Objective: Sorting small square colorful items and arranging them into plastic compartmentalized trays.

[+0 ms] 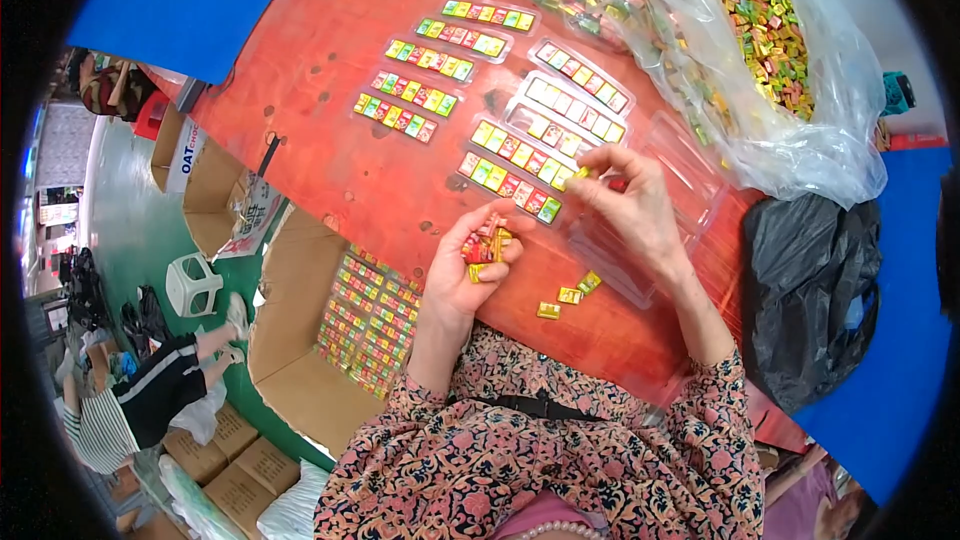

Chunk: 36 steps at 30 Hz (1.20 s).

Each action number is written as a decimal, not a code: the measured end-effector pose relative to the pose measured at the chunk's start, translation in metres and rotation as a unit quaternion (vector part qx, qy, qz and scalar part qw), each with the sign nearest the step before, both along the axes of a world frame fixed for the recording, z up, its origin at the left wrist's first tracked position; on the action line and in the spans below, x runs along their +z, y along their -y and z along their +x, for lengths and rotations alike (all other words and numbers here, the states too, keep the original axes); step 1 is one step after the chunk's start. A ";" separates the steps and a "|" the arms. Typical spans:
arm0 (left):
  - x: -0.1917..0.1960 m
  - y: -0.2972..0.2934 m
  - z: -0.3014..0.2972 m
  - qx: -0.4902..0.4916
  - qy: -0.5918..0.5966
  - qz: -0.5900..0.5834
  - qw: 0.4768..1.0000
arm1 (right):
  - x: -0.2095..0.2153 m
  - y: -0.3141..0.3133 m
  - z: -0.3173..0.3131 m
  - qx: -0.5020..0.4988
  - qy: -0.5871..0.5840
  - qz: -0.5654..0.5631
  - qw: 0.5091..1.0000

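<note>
Three loose candies [570, 295] lie on the counter [300, 90], nearer than the front tray [481, 189]. Left hand [470, 248], by that tray's near side, is curled round a handful of candies [487, 248]; right grip [584, 178], just past its right end, is pinching a yellow candy [582, 173]. Looks like tray-filling, so lining that piece up comes next imo. Can't see what's under those fingers. Bag [770, 155] beyond the tray's cut off up top.

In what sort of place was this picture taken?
Probably a packing workshop: a large translucent plastic bag holds many small colourful wrapped pieces, several of the clear rectangular plastic trays carry rows of them, and an open brown cardboard box holds similar colourful rows.
</note>
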<state>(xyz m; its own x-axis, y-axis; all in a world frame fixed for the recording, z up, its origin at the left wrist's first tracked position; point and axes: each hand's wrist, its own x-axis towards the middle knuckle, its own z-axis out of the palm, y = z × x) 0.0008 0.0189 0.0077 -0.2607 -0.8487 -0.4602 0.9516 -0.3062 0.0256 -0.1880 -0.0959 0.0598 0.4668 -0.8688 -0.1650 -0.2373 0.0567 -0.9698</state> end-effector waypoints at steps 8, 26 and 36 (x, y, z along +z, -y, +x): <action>0.005 -0.004 -0.013 -0.037 0.157 -0.041 0.986 | 0.000 -0.024 0.021 0.160 -0.035 -0.193 0.967; -0.001 0.000 -0.014 0.011 0.105 -0.017 0.994 | -0.010 0.041 0.014 -0.022 0.252 0.247 0.935; 0.003 0.003 -0.023 0.019 0.157 -0.014 0.987 | -0.021 0.074 0.048 0.097 -0.101 -0.332 0.933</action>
